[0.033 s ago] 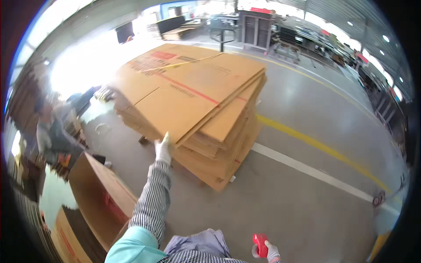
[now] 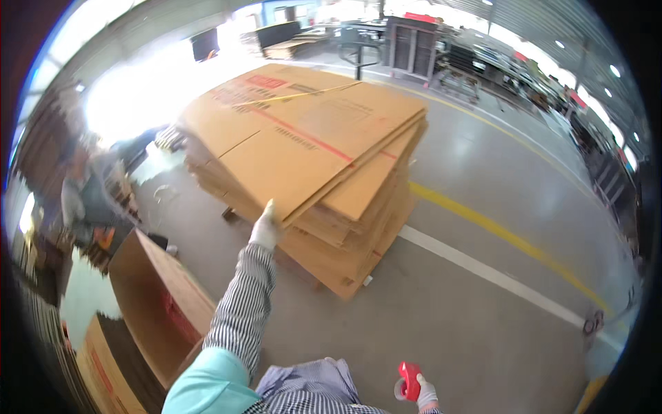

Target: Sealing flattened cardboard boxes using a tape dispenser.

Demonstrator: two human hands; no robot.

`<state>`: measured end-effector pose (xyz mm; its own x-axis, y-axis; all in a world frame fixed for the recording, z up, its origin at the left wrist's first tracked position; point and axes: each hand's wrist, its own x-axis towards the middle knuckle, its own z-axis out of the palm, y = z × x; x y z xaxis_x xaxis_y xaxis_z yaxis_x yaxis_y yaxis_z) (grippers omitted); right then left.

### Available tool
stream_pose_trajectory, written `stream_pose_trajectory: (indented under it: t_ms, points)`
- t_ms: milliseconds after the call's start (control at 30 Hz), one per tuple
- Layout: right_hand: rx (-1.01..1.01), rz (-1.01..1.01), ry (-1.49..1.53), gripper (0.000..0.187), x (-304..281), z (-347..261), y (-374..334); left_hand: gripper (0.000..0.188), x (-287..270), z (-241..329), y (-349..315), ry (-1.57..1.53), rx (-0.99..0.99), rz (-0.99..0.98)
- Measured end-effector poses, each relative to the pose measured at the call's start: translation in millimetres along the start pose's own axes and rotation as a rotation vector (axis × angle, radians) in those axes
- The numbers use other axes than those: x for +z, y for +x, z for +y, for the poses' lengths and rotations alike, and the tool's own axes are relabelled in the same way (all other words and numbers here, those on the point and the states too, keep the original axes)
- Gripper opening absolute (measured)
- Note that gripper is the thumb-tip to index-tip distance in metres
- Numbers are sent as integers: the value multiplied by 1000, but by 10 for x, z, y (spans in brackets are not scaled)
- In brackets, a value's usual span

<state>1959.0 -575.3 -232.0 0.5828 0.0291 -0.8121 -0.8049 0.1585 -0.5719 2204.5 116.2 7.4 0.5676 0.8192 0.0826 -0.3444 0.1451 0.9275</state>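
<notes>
My left hand [image 2: 265, 228], in a white glove, is closed at the near corner of the top flattened cardboard box [image 2: 289, 162], with its thumb over the edge. Its other fingers are hidden under the sheet. Below lies a tall, uneven stack of flattened cardboard boxes [image 2: 372, 231], the upper ones turned askew. A thin yellow strap [image 2: 303, 96] runs across the top sheet. Low in the view, away from the stack, my gloved right hand [image 2: 426, 393] holds a red tape dispenser [image 2: 409, 380] with a roll of clear tape.
An open cardboard box [image 2: 155, 303] stands to my left, beside another carton [image 2: 107, 362]. Beyond it a blurred person [image 2: 96, 193] is at the far left. A pallet-truck handle [image 2: 358, 58] rises behind the stack. Yellow [image 2: 489, 224] and white [image 2: 483, 269] lines mark the floor.
The whole view has shifted slightly, so the scene sits a little farther right. My left hand stays on the box corner; my right hand still holds the tape dispenser.
</notes>
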Motion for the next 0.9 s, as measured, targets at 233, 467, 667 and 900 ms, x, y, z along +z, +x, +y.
stream_pose_trajectory:
  t_ms: [233, 467, 667, 900]
  points:
    - [-152, -199, 345, 54, 1396, -884, 753, 54, -81, 864, -411, -255, -520, 164]
    - [-255, -373, 340, 52, 3393, -1589, 514, 55, -2648, 1700, -2364, -207, -541, -23]
    - [-313, -416, 397, 54, 4174, -1857, 160, 97, -3613, 2435, -3586, 1466, -245, 76]
    - [-414, -614, 226, 60, 4503, -1932, -964, 101, -2790, 2510, -4120, 1420, 287, -526]
